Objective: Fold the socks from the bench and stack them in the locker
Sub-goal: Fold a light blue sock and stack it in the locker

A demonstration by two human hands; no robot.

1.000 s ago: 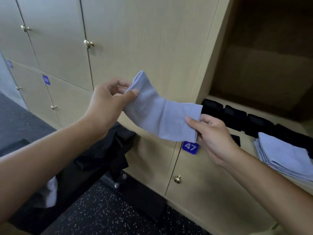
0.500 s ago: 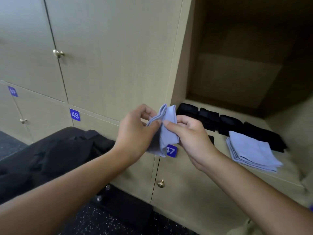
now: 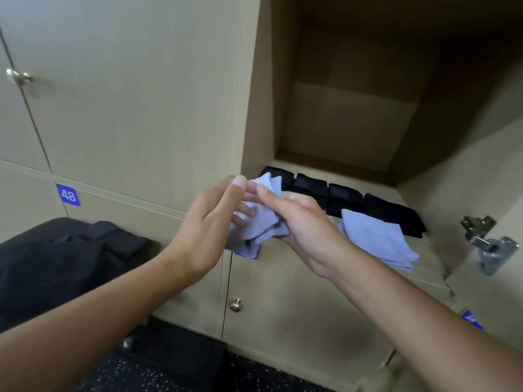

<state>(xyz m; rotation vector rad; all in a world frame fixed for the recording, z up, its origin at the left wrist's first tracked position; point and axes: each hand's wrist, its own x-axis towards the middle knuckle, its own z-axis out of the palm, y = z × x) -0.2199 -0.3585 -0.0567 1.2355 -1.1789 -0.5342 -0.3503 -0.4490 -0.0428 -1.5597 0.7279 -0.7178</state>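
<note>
A pale blue sock (image 3: 261, 222) is bunched and folded between both my hands, just in front of the open locker (image 3: 348, 128). My left hand (image 3: 209, 224) holds it from the left with fingers curled into the fabric. My right hand (image 3: 294, 219) grips it from the right, thumb on top. Inside the locker, a stack of folded pale blue socks (image 3: 376, 239) lies near the shelf's front. Behind it runs a row of folded black socks (image 3: 345, 202).
A black bag (image 3: 56, 258) lies on the bench at the lower left. Closed locker doors with brass knobs (image 3: 235, 305) surround the open one; a label reads 48 (image 3: 68, 195). The open door's metal hinge (image 3: 486, 244) juts out at the right. Dark speckled floor below.
The sock was stretched out between my hands a second ago; my hands have come together and folded it into a compact bundle. The view has shifted right, towards the open locker.
</note>
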